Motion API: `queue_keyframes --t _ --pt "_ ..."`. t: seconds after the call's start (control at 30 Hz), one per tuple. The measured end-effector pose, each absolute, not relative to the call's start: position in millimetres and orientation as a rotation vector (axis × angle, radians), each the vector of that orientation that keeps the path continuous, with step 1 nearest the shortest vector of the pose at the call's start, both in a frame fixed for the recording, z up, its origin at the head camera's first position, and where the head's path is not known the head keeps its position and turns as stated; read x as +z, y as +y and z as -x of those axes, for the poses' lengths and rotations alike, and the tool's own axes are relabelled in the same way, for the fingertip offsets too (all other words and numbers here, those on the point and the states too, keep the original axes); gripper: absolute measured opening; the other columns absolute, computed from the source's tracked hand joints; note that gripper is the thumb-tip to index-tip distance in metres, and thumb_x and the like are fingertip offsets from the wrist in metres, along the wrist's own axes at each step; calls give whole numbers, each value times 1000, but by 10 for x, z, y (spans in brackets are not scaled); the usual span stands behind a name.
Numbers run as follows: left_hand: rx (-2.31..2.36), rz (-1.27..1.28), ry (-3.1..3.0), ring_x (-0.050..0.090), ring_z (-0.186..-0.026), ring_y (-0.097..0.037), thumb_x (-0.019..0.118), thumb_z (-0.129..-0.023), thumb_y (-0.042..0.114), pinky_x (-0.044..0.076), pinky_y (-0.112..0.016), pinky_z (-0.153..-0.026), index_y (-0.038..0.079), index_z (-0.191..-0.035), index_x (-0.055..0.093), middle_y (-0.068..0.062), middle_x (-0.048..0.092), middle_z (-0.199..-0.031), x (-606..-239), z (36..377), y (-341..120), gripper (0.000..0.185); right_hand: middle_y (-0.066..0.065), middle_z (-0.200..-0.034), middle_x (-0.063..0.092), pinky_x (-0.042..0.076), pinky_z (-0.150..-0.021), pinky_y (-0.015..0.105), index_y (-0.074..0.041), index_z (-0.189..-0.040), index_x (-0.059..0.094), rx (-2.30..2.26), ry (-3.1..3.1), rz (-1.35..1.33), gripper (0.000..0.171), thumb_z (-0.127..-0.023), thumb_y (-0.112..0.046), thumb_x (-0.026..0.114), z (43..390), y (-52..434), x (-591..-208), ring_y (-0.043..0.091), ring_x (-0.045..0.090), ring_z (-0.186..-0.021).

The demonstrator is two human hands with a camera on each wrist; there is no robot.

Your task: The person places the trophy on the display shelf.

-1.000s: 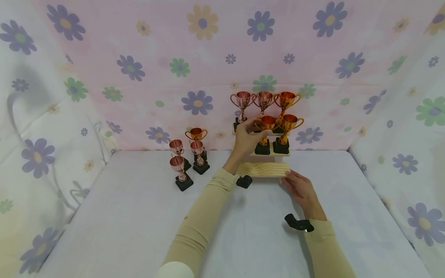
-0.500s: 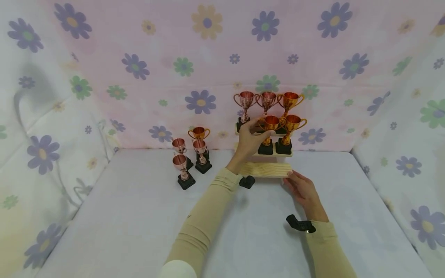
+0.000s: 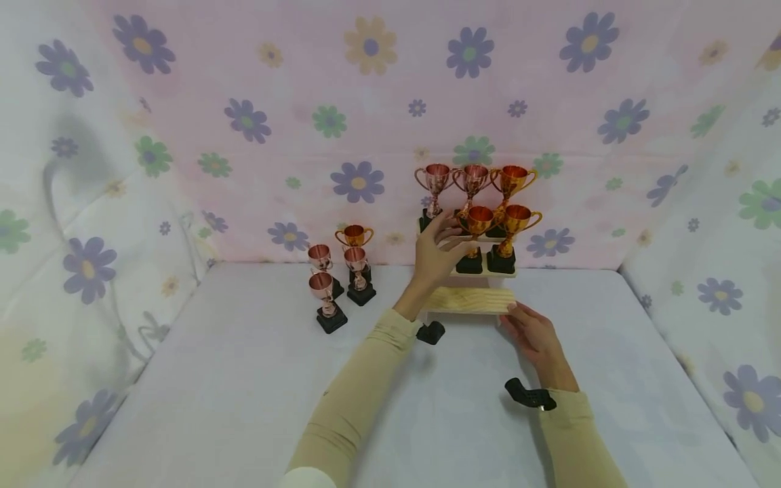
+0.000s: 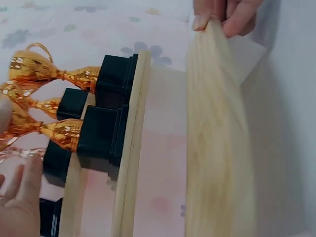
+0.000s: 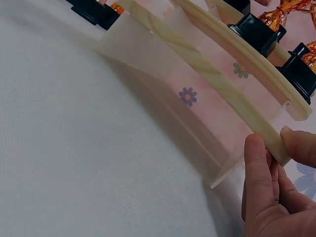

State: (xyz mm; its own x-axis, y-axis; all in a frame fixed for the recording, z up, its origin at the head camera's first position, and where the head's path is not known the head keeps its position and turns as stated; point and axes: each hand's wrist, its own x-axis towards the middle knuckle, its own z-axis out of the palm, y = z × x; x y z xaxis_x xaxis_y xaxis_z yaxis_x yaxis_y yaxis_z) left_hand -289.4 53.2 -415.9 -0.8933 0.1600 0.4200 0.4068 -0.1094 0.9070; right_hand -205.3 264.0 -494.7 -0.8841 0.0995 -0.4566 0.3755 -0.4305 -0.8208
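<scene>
Left hand: yours (image 3: pixel 434 259) is at the middle shelf (image 3: pixel 500 275), thumb and fingers apart around the left gold trophy (image 3: pixel 479 218); can't tell if any finger touches it
Left gold trophy: upright, black base on the middle shelf, just beside the right gold trophy (image 3: pixel 517 218)
Right hand: yours (image 3: pixel 533 337) pinches the right end of the bottom board (image 3: pixel 470 300), thumb on one side, fingers on the other
Top shelf: two rose trophies (image 3: pixel 436 179) and a back gold trophy (image 3: pixel 514 179) stand in a row, gold at the right end
Side group: four trophies stand on the white table (image 3: pixel 244 386) well left of the stand, three pink cups (image 3: pixel 321 285) and one gold cup (image 3: pixel 354 235) at the back
Wrists: you wear a black mount (image 3: pixel 531 395) on the right, another on the left
Backdrop: flowered cloth (image 3: pixel 293 81) behind the stand
</scene>
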Motion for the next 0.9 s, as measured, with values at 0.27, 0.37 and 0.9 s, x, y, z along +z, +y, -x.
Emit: queue_keyframes --t 0.27,0.37,0.9 --pt "-2046 733 -2207 66 -115 -32 71 -95 6 58 -32 -96 2 -144 53 -21 65 -128 -4408 2476 -16 52 -2 -125 53 52 -98 17 -5 -162 21 -2440 1543 -681 68 -105 -15 56 2060 2646 -4951 2 61 -102" --pt "-1963 890 -2429 67 -113 -31 67 -98 8 58 -30 -95 -2 -139 57 -21 68 -125 -4522 2297 -341 43 -1 -127 53 52 -98 17 -5 -162 20 -2438 1551 -677 67 -105 -15 55 2056 2641 -4952 2 62 -101" --pt "-1592 509 -3036 69 -102 -28 73 -95 16 60 -27 -78 -9 -126 63 -19 71 -114 -4783 1539 -2294 41 -5 -115 58 53 -97 17 -4 -161 21 -2444 1554 -671 68 -105 -14 56 2025 2629 -4942 0 63 -96"
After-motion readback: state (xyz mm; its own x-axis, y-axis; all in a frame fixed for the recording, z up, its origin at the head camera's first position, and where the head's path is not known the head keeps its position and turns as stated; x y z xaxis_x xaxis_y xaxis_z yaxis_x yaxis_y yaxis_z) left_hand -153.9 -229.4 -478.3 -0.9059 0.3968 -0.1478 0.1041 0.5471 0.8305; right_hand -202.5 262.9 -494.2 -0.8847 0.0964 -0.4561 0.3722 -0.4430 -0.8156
